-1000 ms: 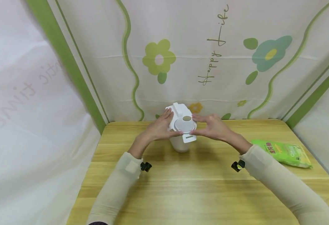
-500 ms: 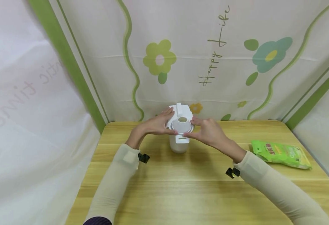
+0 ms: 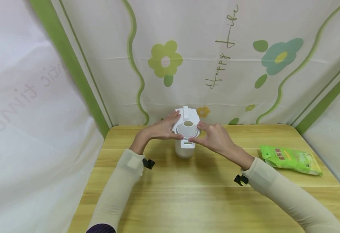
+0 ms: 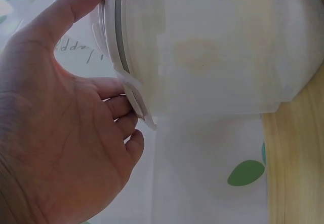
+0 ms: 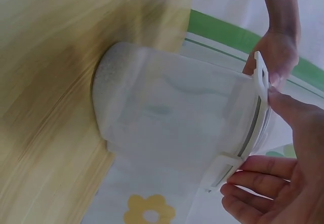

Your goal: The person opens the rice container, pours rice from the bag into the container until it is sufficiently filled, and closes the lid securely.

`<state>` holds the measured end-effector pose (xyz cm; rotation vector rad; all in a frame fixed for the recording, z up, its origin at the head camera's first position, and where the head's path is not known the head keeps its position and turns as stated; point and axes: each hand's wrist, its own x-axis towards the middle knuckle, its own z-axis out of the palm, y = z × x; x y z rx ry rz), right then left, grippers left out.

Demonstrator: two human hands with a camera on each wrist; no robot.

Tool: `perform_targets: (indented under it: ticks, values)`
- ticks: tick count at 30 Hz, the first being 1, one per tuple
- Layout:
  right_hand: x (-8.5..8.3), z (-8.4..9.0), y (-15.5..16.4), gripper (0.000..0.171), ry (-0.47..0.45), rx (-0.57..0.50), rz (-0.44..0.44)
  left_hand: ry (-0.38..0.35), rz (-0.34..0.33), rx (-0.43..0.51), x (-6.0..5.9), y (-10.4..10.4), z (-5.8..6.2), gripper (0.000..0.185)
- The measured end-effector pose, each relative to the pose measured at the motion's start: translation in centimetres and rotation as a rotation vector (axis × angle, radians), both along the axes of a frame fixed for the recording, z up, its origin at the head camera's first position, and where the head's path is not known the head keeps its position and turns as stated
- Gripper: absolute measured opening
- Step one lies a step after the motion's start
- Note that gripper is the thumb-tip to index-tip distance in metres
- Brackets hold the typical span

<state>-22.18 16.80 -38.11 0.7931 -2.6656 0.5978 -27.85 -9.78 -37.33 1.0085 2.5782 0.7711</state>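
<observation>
A translucent white container stands upright near the back of the wooden table. Its white lid has a round opening in the top. My left hand holds the lid's left side, with the thumb on the rim and the fingers by a side clip. My right hand holds the lid's right side, its thumb on the near edge. In the wrist views the container fills the frame, and the left hand and right hand grip the lid's rim.
A green packet lies flat at the table's right side. Printed fabric walls close in the back and both sides. Bare wood lies between the container and the near edge.
The container and both hands shifted slightly back and left about a second ago, and the lid's front tab turned to face me squarely. Almost nothing moved in the last half second.
</observation>
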Motion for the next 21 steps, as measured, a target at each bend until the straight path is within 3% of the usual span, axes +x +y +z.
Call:
perform_targets:
  ticks: [7,14,21]
  values:
    - [-0.5,0.7,1.0,0.077,-0.12,-0.056,0.036,0.05,0.012,-0.069,0.6,0.2,0.1,0.114]
    - [-1.3,1.1,2.2,0.1,-0.238,-0.117,0.06,0.129,0.051,-0.07,1.3,0.3,0.0,0.113]
    - [-2.4,0.4,3.1,0.109,-0.336,-0.14,0.14,0.171,0.083,-0.067,1.8,0.4,-0.3,0.114]
